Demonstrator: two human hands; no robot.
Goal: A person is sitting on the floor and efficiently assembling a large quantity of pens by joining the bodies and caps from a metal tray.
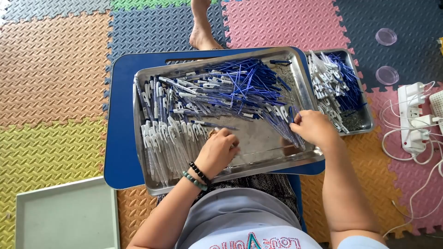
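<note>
Steel tray (304, 83) holds pen parts within reach of both hands.
My left hand (218, 152) curls shut on clear barrels (161, 147); my right hand (314, 127) pinches blue refills (286, 124) at the tray's right edge.

Two shiny metal trays: big tray (304, 83), small tray (364, 122). Pen parts (221, 92): too many to count. Two round clear lids (386, 55). One grey tray (69, 216). Two hands: left hand (217, 151), right hand (314, 128). One bare foot (202, 27). Two white power strips (413, 117).

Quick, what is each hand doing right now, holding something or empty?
Left hand: curled shut over the clear pen barrels in the big steel tray; what it holds cannot be told.
Right hand: closed, pinching blue pen refills.
</note>
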